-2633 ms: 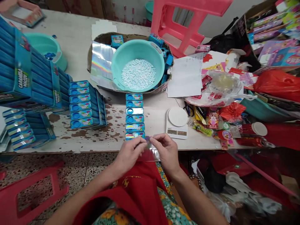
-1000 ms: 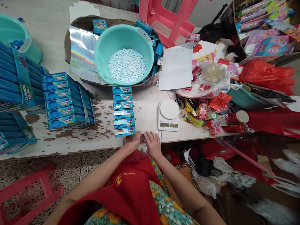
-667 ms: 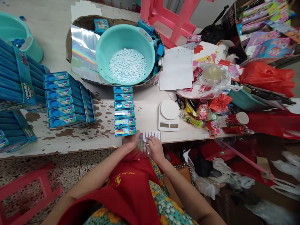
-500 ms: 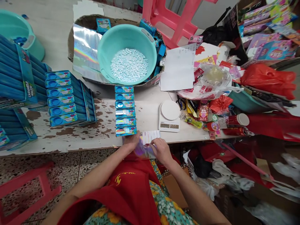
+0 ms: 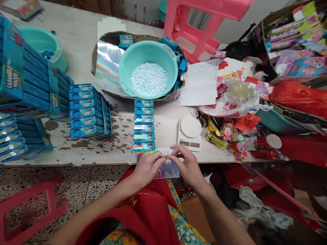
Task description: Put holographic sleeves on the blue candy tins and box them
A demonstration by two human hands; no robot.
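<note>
A shiny holographic sheet with pale strips lies across the table's front edge, partly covered by my hands. My left hand is closed in a pinch at the sheet's upper middle. From the other side, my right hand pinches at the same spot with thumb and forefinger, fingertips nearly meeting the left ones. Whatever small piece is between the fingertips is too small to make out. Just beyond stands a row of several blue candy tins; the nearer ones carry shiny strips across their tops.
A white kitchen scale sits right of the tins. Behind them, a teal basin of pale candies rests in a cardboard box. Stacked blue packs fill the left. Bags and wrappers crowd the right; a pink stool stands at the back.
My left hand has moved right, from the sheet's left edge to its middle, and now meets my right hand there. The camera view has shifted slightly.
</note>
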